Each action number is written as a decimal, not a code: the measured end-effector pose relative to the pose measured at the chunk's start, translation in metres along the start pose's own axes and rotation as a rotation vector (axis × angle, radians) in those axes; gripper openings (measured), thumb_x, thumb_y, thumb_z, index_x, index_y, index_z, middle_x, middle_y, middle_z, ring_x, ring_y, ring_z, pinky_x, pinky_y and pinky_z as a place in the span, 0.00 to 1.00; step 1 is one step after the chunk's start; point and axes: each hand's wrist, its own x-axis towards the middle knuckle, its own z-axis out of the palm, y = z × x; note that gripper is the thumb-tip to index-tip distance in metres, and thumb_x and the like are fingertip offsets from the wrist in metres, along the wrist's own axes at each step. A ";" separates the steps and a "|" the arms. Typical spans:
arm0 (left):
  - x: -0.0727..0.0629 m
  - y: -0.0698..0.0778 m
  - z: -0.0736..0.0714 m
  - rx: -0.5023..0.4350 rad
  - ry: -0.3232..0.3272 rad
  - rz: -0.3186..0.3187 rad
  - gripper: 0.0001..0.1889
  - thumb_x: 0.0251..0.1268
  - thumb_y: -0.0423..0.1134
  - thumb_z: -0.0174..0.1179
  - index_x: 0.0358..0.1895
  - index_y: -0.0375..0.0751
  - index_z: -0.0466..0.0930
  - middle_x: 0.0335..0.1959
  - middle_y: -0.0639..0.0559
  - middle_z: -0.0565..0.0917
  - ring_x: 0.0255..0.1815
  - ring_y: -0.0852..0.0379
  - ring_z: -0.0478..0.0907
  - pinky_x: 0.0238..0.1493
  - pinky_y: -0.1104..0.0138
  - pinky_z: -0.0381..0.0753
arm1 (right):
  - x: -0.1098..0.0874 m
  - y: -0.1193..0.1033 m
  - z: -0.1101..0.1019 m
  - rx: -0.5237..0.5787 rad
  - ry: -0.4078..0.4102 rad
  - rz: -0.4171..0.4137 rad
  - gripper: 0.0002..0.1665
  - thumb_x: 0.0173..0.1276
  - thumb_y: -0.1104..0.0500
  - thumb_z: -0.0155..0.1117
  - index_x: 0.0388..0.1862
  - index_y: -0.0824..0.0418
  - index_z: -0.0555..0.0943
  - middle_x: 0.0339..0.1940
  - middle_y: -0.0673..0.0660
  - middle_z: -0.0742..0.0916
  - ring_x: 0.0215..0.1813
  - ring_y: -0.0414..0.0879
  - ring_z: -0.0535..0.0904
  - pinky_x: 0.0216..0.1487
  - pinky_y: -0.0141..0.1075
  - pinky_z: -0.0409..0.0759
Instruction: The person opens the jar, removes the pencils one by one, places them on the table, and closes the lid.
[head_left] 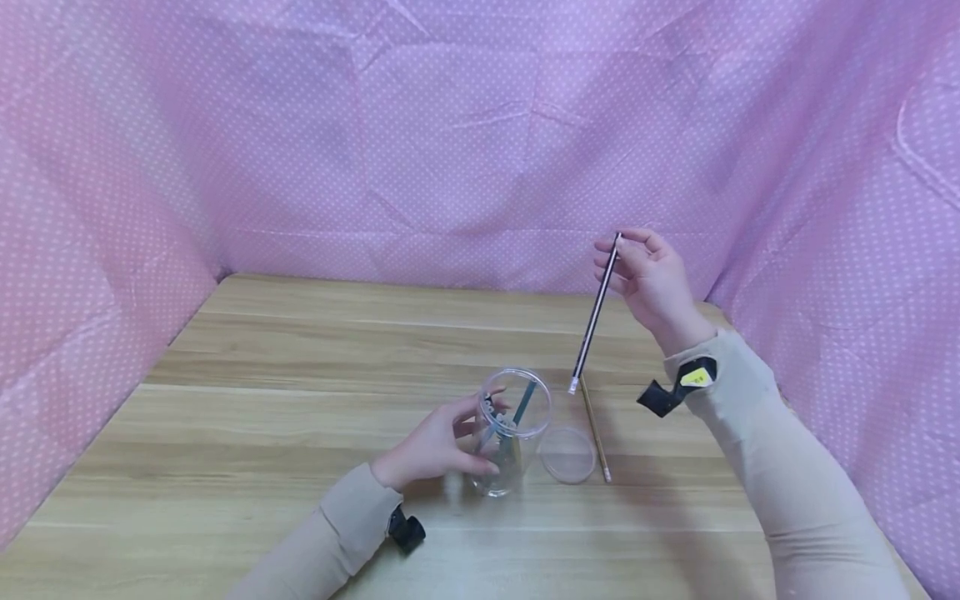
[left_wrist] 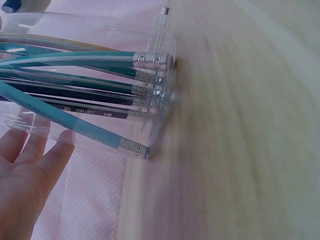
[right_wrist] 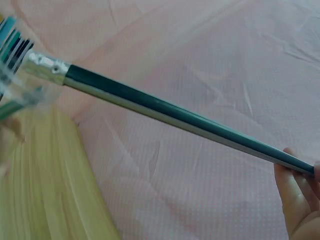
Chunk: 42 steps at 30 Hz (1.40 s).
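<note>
Pinching one striped pencil (head_left: 597, 312) near its top end in my right hand (head_left: 656, 279), eraser down, right of the clear cup (head_left: 497, 483). My left hand (head_left: 435, 446): curled round cup. Step, I judge: loading; next calls for shifting left, then lowering.

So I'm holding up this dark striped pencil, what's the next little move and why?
I'd probably swing the dark striped pencil left over the clear cup, then lower it in. The right grip pinches its top, its eraser end points down, the left grip holds the cup, and the pencils inside also have their erasers at the bottom.
</note>
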 end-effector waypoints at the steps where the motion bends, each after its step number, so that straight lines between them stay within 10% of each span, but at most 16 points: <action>1: 0.000 0.000 0.000 0.001 0.001 0.000 0.47 0.42 0.30 0.73 0.71 0.44 0.60 0.65 0.39 0.71 0.67 0.45 0.68 0.69 0.51 0.65 | 0.000 0.000 -0.003 -0.017 -0.003 0.008 0.04 0.71 0.70 0.49 0.39 0.62 0.70 0.29 0.55 0.89 0.28 0.43 0.85 0.35 0.32 0.87; 29: -0.001 0.001 0.000 -0.013 0.003 -0.015 0.48 0.41 0.29 0.73 0.71 0.44 0.59 0.65 0.41 0.72 0.68 0.45 0.66 0.70 0.51 0.64 | -0.006 0.051 -0.097 -0.527 -0.075 0.259 0.05 0.73 0.66 0.48 0.46 0.61 0.68 0.30 0.44 0.87 0.33 0.37 0.85 0.39 0.30 0.86; 42: 0.000 0.001 -0.001 -0.012 -0.001 -0.009 0.48 0.42 0.30 0.73 0.71 0.45 0.59 0.65 0.43 0.72 0.68 0.46 0.66 0.70 0.52 0.64 | -0.011 0.086 -0.135 -0.671 -0.093 0.349 0.21 0.74 0.62 0.47 0.60 0.74 0.62 0.33 0.40 0.86 0.38 0.34 0.83 0.39 0.31 0.84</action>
